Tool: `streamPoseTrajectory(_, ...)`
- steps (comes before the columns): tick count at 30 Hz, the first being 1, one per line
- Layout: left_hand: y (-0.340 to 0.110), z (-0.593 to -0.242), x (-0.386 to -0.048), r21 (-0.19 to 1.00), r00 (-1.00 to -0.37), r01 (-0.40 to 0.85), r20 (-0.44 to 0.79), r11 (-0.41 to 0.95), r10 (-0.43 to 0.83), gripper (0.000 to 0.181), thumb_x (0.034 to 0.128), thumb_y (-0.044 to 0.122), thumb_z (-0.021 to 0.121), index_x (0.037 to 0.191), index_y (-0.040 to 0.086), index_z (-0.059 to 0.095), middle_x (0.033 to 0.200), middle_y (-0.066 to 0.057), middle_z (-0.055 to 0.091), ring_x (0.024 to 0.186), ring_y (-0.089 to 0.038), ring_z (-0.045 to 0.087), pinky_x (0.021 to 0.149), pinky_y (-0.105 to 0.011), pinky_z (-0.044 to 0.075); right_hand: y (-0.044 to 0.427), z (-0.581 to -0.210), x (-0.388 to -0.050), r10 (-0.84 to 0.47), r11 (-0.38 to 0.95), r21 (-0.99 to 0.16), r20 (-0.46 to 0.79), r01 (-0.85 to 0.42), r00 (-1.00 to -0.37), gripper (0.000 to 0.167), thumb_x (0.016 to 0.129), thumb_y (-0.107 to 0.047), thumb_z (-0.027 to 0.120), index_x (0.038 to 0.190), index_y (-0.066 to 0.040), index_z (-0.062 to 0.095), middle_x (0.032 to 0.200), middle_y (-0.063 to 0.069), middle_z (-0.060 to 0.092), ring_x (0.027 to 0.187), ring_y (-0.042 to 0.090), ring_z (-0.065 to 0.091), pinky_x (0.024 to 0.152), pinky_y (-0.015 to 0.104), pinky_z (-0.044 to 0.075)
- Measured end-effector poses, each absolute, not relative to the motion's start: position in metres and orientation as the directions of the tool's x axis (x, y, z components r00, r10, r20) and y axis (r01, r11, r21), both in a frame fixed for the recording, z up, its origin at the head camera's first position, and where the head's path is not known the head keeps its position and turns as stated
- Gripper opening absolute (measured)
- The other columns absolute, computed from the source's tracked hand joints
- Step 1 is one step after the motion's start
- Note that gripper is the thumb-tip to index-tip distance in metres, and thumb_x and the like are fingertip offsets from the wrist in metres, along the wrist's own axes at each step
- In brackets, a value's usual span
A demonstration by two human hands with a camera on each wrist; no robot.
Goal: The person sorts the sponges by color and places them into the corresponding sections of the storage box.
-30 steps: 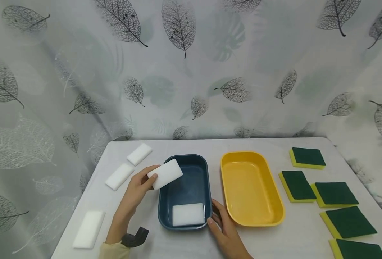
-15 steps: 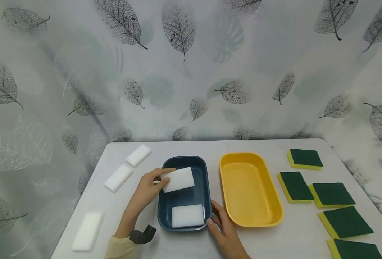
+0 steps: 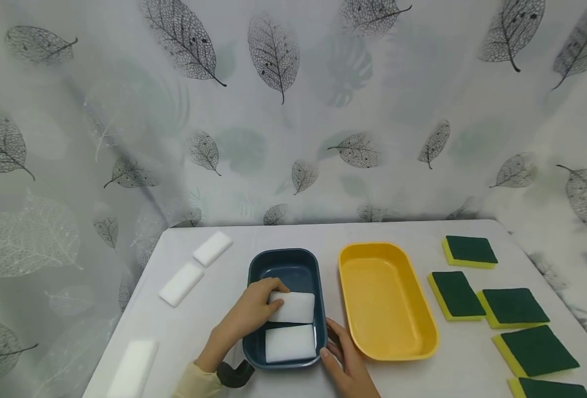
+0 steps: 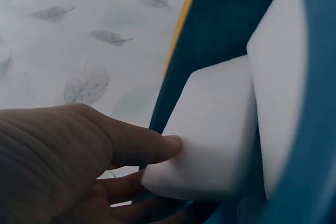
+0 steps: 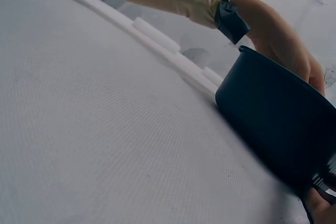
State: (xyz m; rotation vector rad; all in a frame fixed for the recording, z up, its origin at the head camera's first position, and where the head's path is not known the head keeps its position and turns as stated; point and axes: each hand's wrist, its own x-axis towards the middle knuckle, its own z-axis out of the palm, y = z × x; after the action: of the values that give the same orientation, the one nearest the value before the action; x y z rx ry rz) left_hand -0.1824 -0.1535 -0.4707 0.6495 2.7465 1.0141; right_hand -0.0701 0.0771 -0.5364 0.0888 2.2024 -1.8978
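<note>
My left hand (image 3: 253,308) reaches into the dark blue tray (image 3: 305,260) and pinches a white melamine sponge (image 3: 295,307) between thumb and fingers. This sponge lies just behind a second white sponge (image 3: 291,344) at the tray's near end. In the left wrist view, the thumb presses the face of the held sponge (image 4: 210,129), with fingers partly hidden beneath it. My right hand (image 3: 348,362) holds the tray's near right corner, thumb and fingers against the outside wall. The right wrist view shows the tray's outer side (image 5: 278,114) and only a bit of that hand.
A yellow tray (image 3: 388,298) stands right of the blue one. Several green and yellow scouring sponges (image 3: 514,307) lie at the table's right. On the left are a far white sponge (image 3: 213,249), a middle white sponge (image 3: 181,284) and a near white sponge (image 3: 133,367). A leaf-patterned curtain (image 3: 293,127) hangs behind.
My left hand has carried the white sponge from over the blue tray's left rim down into it, rightward and nearer to me. The right hand has stayed at the tray's corner.
</note>
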Motion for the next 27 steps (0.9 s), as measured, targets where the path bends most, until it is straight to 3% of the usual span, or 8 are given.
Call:
streamPoseTrajectory(4, -0.1478, -0.4729, -0.1816, 0.585, -0.882, 0.381, -0.002, 0.716, 0.471, 0.015, 0.0986, 0.008, 0.069, 0.114, 0.011, 0.071, 0.116, -0.007, 0.074, 0.107, -0.021, 0.07, 0.085, -0.038, 0.06, 0.0778, -0.5348, -0.0688, -0.094, 0.156, -0.967, -0.216, 0.2, -0.972, 0.06, 0.104, -0.041, 0.062, 0.156, -0.021, 0.039, 0.164, 0.012, 0.042, 0.15, 0.035, 0.044, 0.103, 0.004, 0.042)
streamPoseTrajectory(13, -0.1467, -0.4745, -0.1794, 0.468, -0.858, 0.444, -0.022, 0.764, 0.513, 0.016, 0.0954, 0.007, 0.073, 0.111, 0.009, 0.073, 0.11, -0.008, 0.074, 0.102, -0.023, 0.071, 0.08, -0.033, 0.061, 0.0724, -0.5365, -0.0666, -0.072, 0.121, -0.984, -0.141, 0.132, -0.987, 0.056, 0.104, -0.03, 0.064, 0.154, -0.017, 0.043, 0.16, 0.014, 0.046, 0.145, 0.035, 0.048, 0.107, 0.012, 0.048)
streamPoseTrajectory(21, -0.1469, -0.4765, -0.1752, 0.388, -0.832, 0.51, -0.002, 0.767, 0.554, 0.024, 0.0962, 0.009, 0.073, 0.12, 0.005, 0.076, 0.111, -0.007, 0.067, 0.101, -0.019, 0.06, 0.082, -0.031, 0.057, 0.0728, -0.5363, -0.0671, -0.084, 0.13, -0.983, -0.141, 0.129, -0.986, 0.057, 0.104, -0.03, 0.063, 0.155, -0.014, 0.042, 0.161, 0.015, 0.045, 0.146, 0.037, 0.046, 0.107, 0.011, 0.047)
streamPoseTrajectory(27, -0.1489, -0.481, -0.1736, 0.363, -0.81, 0.558, 0.04, 0.746, 0.585, 0.03, 0.0964, 0.011, 0.074, 0.126, 0.011, 0.071, 0.121, -0.004, 0.069, 0.11, -0.02, 0.063, 0.092, -0.036, 0.059, 0.0743, -0.537, -0.0678, -0.092, 0.134, -0.984, -0.134, 0.121, -0.987, 0.057, 0.105, -0.029, 0.062, 0.155, -0.012, 0.041, 0.16, 0.017, 0.044, 0.146, 0.038, 0.047, 0.106, 0.011, 0.048)
